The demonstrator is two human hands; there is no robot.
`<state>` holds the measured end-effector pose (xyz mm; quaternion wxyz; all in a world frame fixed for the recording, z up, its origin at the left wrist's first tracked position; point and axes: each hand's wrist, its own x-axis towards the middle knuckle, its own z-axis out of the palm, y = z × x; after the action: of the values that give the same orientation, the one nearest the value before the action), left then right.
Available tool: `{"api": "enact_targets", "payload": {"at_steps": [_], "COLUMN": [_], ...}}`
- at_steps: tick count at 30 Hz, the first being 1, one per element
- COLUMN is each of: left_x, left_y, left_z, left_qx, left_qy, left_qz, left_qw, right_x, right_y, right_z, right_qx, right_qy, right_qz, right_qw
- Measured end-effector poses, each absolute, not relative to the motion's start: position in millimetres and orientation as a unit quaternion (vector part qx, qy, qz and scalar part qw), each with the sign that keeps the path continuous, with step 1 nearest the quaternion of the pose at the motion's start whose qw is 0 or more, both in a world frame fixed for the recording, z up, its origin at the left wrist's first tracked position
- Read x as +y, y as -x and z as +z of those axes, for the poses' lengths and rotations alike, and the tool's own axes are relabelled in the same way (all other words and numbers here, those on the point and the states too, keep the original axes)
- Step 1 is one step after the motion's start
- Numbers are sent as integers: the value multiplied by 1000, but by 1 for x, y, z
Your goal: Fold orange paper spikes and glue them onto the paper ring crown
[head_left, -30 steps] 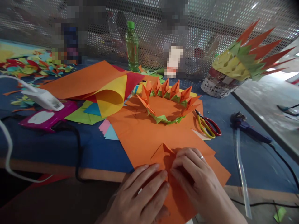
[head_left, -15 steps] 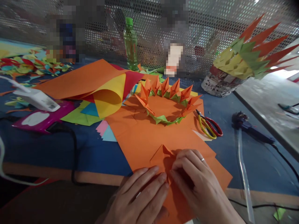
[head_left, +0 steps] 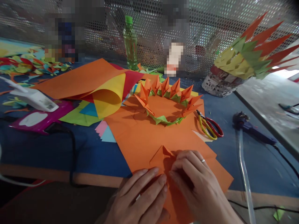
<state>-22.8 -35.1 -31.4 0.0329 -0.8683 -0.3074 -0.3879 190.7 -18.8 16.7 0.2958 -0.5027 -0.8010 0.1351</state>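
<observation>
A small piece of orange paper [head_left: 159, 155] with a pointed fold lies at the near edge of the table, over larger orange sheets [head_left: 168, 137]. My left hand [head_left: 144, 196] presses it down from the left, fingers bent over it and closed on its lower part. From the right, my right hand [head_left: 193, 177], with a ring on one finger, pinches the same paper near its right edge. The pinching fingertips are partly hidden. Just beyond my hands stands a ring of folded orange points [head_left: 175, 87] with a green base [head_left: 162, 119].
Scissors [head_left: 209, 124] and a glue gun [head_left: 254, 132] with a clear stick lie at the right. A paper-pointed basket [head_left: 230, 70] and a green bottle [head_left: 130, 43] stand behind. Left are rolled coloured sheets [head_left: 79, 77], a purple power strip [head_left: 42, 119] and paper scraps [head_left: 28, 63].
Almost nothing differs. My hands keep their grip on the folded paper, and the view has shifted very slightly.
</observation>
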Motion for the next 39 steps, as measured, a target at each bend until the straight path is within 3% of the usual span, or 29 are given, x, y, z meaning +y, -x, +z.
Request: {"api": "enact_targets", "payload": {"at_steps": [4, 39], "left_x": [-39, -38], "left_y": [25, 14], "left_z": [-22, -31], "left_qx": [-334, -348], "left_qy": [882, 871], "left_qz": [-334, -347], "left_qw": [8, 8], "right_x": [-19, -21], "right_y": [-189, -192], "right_z": [16, 8], "right_qx": [-799, -744], "right_qy": [505, 588], "right_qz": [135, 83], "right_qw": [298, 306]}}
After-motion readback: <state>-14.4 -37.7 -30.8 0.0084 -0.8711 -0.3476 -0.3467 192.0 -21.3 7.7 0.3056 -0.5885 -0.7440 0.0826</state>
